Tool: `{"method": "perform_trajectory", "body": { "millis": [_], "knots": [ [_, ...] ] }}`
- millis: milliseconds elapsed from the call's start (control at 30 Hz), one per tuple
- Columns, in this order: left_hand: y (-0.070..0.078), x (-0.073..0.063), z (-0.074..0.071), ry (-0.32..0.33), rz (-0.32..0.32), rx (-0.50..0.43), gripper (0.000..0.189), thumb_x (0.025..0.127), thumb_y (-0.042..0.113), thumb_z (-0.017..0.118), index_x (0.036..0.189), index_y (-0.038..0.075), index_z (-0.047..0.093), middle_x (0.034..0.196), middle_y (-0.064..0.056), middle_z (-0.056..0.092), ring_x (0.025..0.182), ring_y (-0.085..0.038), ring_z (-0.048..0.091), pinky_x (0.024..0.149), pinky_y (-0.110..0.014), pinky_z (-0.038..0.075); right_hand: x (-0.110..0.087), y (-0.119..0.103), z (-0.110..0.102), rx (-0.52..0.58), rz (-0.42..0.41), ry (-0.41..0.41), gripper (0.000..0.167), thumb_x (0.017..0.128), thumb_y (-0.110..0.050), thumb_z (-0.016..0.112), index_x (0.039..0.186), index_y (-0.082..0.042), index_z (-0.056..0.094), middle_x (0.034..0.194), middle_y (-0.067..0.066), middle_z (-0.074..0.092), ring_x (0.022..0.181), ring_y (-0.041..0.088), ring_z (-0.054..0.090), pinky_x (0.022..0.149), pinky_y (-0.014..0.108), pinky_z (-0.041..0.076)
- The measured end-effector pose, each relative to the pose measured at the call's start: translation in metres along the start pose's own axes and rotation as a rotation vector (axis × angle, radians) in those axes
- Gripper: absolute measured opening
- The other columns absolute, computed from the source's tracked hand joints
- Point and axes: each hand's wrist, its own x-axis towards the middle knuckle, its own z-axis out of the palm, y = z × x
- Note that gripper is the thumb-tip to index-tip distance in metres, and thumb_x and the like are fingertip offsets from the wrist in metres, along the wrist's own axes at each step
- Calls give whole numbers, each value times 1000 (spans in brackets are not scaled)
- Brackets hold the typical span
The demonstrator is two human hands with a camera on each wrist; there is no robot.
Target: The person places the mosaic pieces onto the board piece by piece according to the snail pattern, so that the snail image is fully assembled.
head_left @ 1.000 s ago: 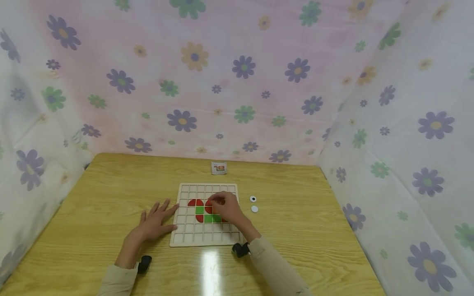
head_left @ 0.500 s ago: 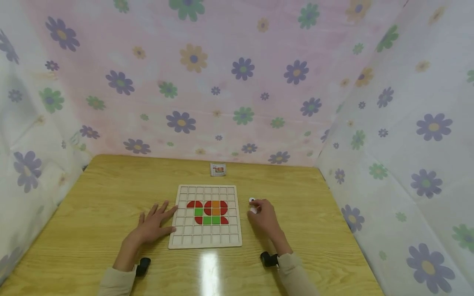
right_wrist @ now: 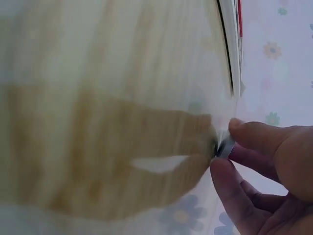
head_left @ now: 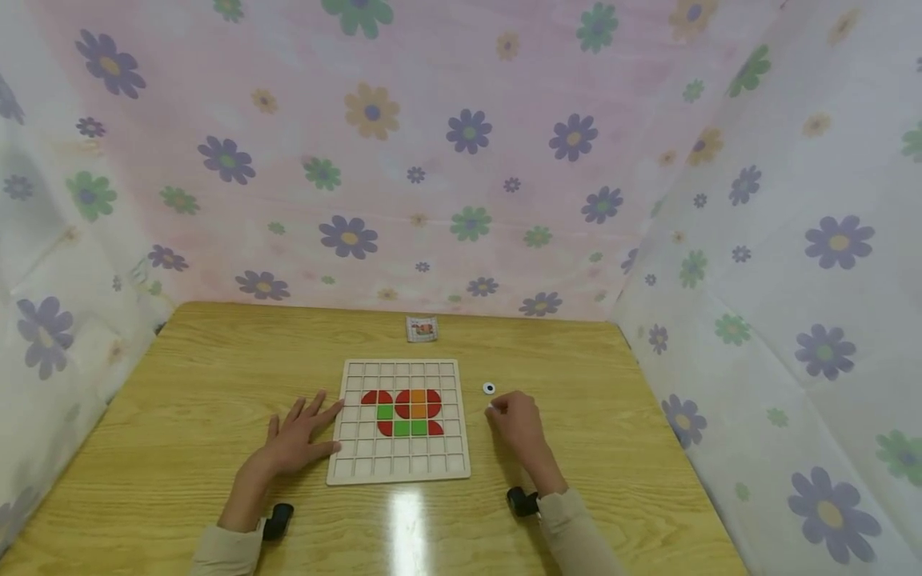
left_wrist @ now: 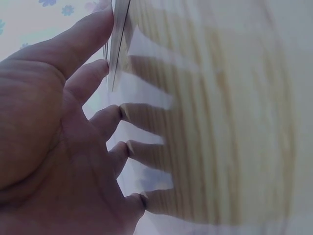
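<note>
A wooden grid board (head_left: 399, 472) lies flat on the table, with red, green and orange tiles (head_left: 402, 428) set in its middle squares. My left hand (head_left: 291, 444) rests with spread fingers at the board's left side, thumb and index finger touching its edge. Right of the board, my right hand (head_left: 520, 424) pinches a small white disc (right_wrist: 225, 147) between thumb and fingers, tilted up at the tabletop. In the head view the fingers hide most of that disc. Just beyond them lies another white disc with a black dot (head_left: 489, 388).
A small picture card (head_left: 422, 329) lies behind the board on the wood-grain table (head_left: 238, 360). Flowered cloth (head_left: 446, 160) hangs along the back and both sides. Each wrist wears a black camera (head_left: 522, 502).
My right hand has moved from the board's tiles rightward to the white discs and now pinches the nearer one. The left hand stays at the board's edge.
</note>
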Motion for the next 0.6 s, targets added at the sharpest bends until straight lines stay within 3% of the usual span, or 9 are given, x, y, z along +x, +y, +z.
{"method": "perform_trajectory", "body": {
  "millis": [167, 333, 600],
  "knots": [
    [0, -2, -2, 10, 4, -6, 74, 94, 36, 73, 155, 6, 42, 164, -31, 19, 146, -63, 7, 103, -86, -2, 4, -4, 1, 54, 34, 28, 30, 101, -12, 62, 76, -1, 76, 57, 1, 55, 50, 11, 39, 49, 26, 34],
    [2, -2, -3, 5, 1, -8, 74, 95, 37, 72, 155, 7, 42, 164, -31, 18, 147, -63, 6, 103, -86, -2, 6, 0, 6, 128, 47, 63, 23, 102, -14, 62, 98, 2, 79, 70, 5, 67, 58, 12, 53, 56, 27, 44],
    [0, -2, -1, 27, 21, -38, 71, 93, 33, 73, 153, 6, 45, 162, -33, 20, 145, -64, 7, 103, -86, -4, 7, -1, 9, 308, 39, 46, 21, 101, -14, 63, 100, 1, 78, 78, 12, 70, 59, 13, 54, 53, 25, 46]
  ]
}}
